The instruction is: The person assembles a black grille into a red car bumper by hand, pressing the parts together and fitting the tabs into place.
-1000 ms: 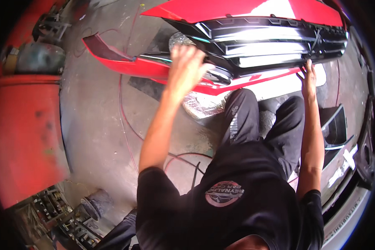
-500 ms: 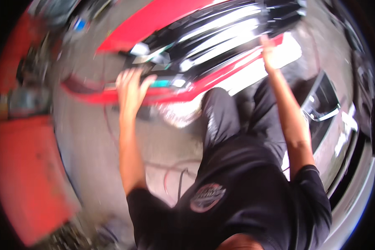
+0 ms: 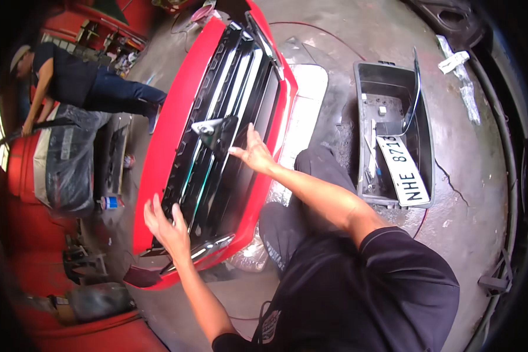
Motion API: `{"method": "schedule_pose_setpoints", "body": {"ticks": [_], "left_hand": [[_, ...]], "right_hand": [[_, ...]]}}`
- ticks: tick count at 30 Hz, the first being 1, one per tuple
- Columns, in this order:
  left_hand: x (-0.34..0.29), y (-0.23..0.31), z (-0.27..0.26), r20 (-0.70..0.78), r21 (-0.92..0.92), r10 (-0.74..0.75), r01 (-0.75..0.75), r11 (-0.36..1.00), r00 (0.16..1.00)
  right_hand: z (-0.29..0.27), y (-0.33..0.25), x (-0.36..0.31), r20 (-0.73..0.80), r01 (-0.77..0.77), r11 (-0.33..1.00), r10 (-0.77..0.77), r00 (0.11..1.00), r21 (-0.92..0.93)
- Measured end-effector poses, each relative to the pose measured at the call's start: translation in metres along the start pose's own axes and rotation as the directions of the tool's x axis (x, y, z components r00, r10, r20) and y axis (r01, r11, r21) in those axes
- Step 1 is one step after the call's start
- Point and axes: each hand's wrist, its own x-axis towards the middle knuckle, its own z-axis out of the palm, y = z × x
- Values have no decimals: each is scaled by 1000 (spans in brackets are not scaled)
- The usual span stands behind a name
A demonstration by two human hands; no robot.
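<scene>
A red car bumper (image 3: 158, 155) with a black slatted grille (image 3: 208, 190) lies in front of me, slanting across the view. The grille has bright chrome-like strips and a silver badge (image 3: 210, 127) near its middle. Fingers spread, my left hand (image 3: 169, 227) is over the bumper's near-left end, beside the grille's edge. My right hand (image 3: 256, 152) is open over the near side of the grille, close to the badge. Neither hand grips anything; whether the fingertips touch the surface I cannot tell.
A black plastic bin (image 3: 364, 76) with a licence plate (image 3: 406, 176) in it stands on the right. A white panel (image 3: 314, 88) lies under the bumper's near edge. At far left, a person (image 3: 70, 76) bends over a plastic-covered part (image 3: 70, 170). A hose (image 3: 322, 29) crosses the floor.
My view has turned, so the bumper now runs steeply up the picture. My right hand appears nearer the grille's middle. The bin's inside and another person have come into view.
</scene>
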Motion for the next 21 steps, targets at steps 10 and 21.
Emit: {"method": "schedule_pose_setpoints", "body": {"ticks": [10,21], "left_hand": [[71,-23,34,265,60,-103,90,994,959],[388,51,200,703,-467,61,395,791,709]], "right_hand": [[-99,-13,74,261,-69,992,95,961,-108],[-140,16,161,-182,133,991,-130,975,6]]}}
